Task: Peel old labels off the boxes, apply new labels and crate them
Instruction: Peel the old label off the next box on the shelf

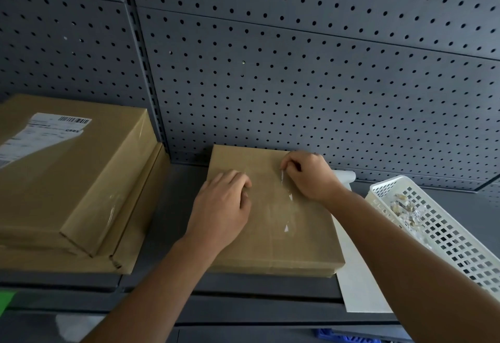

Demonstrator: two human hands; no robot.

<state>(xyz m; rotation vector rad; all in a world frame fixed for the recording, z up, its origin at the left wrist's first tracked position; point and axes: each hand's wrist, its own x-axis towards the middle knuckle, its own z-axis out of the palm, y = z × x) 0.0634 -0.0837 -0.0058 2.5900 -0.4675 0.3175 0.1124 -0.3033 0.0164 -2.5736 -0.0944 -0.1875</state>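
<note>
A flat brown cardboard box (273, 237) lies on the grey shelf in the middle. Its top is mostly bare, with small white scraps of label residue (286, 227) left on it. My left hand (220, 208) rests on the box's left part with its fingers curled down onto the surface. My right hand (308, 176) is at the box's far right, its fingertips pinching a thin shred of label (282, 175) that lifts off the cardboard.
Two stacked brown boxes (89, 191) sit at the left, the upper one bearing a white shipping label (40, 137). A white perforated basket (443, 231) with torn label scraps stands at the right. A white sheet (359, 286) lies under the middle box's right side. Grey pegboard (297, 72) behind.
</note>
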